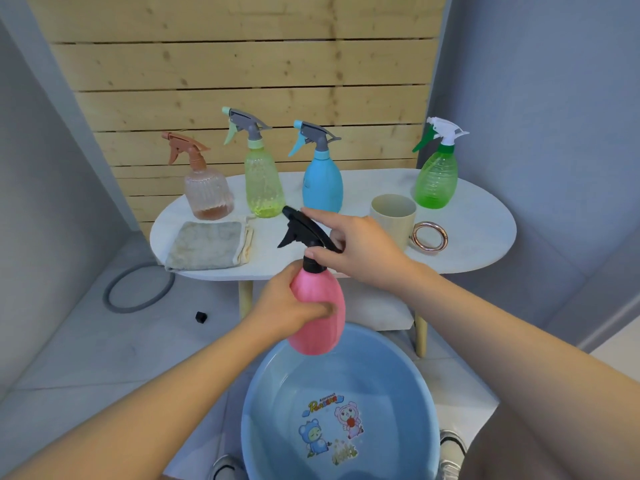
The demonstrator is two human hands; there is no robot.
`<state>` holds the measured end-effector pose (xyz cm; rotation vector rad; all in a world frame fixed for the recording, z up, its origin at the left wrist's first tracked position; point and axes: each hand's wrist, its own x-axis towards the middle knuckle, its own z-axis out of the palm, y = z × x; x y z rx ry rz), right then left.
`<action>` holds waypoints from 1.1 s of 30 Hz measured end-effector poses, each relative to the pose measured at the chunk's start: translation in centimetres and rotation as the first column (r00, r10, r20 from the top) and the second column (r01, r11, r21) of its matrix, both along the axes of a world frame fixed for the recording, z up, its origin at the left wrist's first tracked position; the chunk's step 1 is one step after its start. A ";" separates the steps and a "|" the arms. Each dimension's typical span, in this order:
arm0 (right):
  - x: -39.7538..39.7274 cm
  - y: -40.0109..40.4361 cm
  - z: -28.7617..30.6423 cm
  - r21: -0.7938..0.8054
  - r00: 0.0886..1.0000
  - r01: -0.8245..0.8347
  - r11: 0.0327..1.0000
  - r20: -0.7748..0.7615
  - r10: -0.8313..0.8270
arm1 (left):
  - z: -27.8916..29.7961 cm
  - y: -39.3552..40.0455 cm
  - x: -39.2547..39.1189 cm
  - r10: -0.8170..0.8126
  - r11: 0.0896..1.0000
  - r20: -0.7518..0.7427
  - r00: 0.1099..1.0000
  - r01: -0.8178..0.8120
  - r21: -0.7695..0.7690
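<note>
Spray bottle (325, 330) of pink ribbed plastic with black trigger head (304, 230), upright just above round blue plastic basin (398, 393). Left hand (280, 306) wraps the belly; right hand (360, 247) pinches the head. Probably light, smooth, slightly squeezable: grip belly, twist collar.

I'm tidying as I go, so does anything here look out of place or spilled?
No spill shows. A grey ring and a small black piece lie loose on the floor, left of the table.
</note>
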<state>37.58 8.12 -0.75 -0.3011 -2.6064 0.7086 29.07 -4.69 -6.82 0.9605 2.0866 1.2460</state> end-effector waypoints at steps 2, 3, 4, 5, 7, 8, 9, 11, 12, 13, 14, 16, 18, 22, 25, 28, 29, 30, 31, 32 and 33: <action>-0.3 -0.7 -0.1 0.052 0.999 0.022 0.998 -0.028 -0.020 | 0.1 0.1 -0.2 0.005 1.000 0.006 1.000 -0.005 0.018; -0.4 -0.9 0.0 0.071 0.999 0.017 0.997 -0.036 -0.015 | 0.2 0.1 -0.3 0.006 1.000 0.009 1.000 -0.006 0.028; -0.3 -1.0 0.2 0.077 0.999 -0.003 0.997 -0.033 0.006 | 0.2 0.2 -0.3 0.010 0.999 0.014 1.000 -0.011 0.040; -0.2 -0.8 0.6 0.046 0.999 -0.035 0.998 -0.010 0.036 | 0.2 0.2 -0.4 0.015 0.999 0.023 1.000 -0.016 0.050; 0.0 -0.2 1.5 -0.126 0.993 -0.088 0.988 0.063 0.096 | 0.1 0.2 -0.5 0.019 0.998 0.023 1.000 -0.020 0.054; 0.2 0.1 1.7 -0.195 0.988 -0.100 0.976 0.093 0.120 | -0.1 0.1 -0.5 0.014 0.999 0.012 1.000 -0.015 0.043; 0.2 0.5 1.8 -0.199 0.983 -0.108 0.974 0.125 0.135 | -0.2 0.1 -0.5 0.007 1.000 0.000 1.000 -0.007 0.031; 0.4 1.2 2.1 -0.070 0.968 -0.144 0.987 0.196 0.155 | -0.3 -0.1 -0.6 -0.010 1.000 -0.009 1.000 0.010 0.005; 0.5 1.6 2.2 -0.007 0.966 -0.169 0.986 0.197 0.167 | -0.3 -0.1 -0.6 -0.021 1.000 -0.015 1.000 0.021 -0.006; 0.7 2.1 2.0 0.029 0.968 -0.187 0.982 0.177 0.179 | -0.4 -0.1 -0.6 -0.036 0.999 -0.024 0.999 0.035 -0.015; 0.8 2.5 1.9 0.048 0.970 -0.201 0.979 0.149 0.192 | -0.4 -0.2 -0.6 -0.051 0.998 -0.036 0.998 0.050 -0.028; 0.9 3.0 1.7 0.080 0.973 -0.213 0.974 0.110 0.204 | -0.3 -0.3 -0.4 -0.083 0.995 -0.057 0.995 0.080 -0.051; 1.0 3.0 1.8 0.089 0.980 -0.183 0.979 0.098 0.175 | -0.2 -0.2 -0.2 -0.109 0.992 -0.072 0.991 0.105 -0.068; 1.3 2.0 2.3 0.141 0.997 0.023 0.990 0.065 -0.033 | -0.1 -0.1 -0.2 -0.129 0.990 -0.076 0.989 0.124 -0.069; 1.5 1.1 2.1 0.155 0.994 0.106 0.982 0.017 -0.110 | 0.0 0.2 -0.5 -0.109 0.993 -0.075 0.991 0.105 -0.059; 2.0 0.4 2.5 -0.134 0.996 0.060 0.989 0.070 -0.051 | 0.1 0.4 -0.9 -0.075 0.997 -0.029 0.997 0.075 -0.019; 2.1 0.5 2.5 -0.317 0.997 0.038 0.948 0.078 -0.013 | 0.1 0.4 -1.0 -0.071 0.997 -0.025 0.997 0.070 -0.009; 2.2 0.9 2.5 -0.510 0.997 0.020 0.860 0.075 0.021 | 0.2 0.3 -1.0 -0.074 0.997 -0.027 0.997 0.074 0.000; 2.4 1.5 2.3 -0.663 0.997 0.008 0.749 0.066 0.048 | 0.3 0.3 -1.0 -0.083 0.996 -0.026 0.996 0.083 0.010; 2.6 1.9 2.0 -0.744 0.995 -0.002 0.668 0.064 0.073 | 0.4 0.2 -1.0 -0.090 0.996 -0.020 0.996 0.090 0.022; 2.6 2.4 1.5 -0.765 0.992 -0.004 0.645 0.077 0.098 | 0.6 0.1 -1.0 -0.096 0.995 -0.009 0.995 0.096 0.034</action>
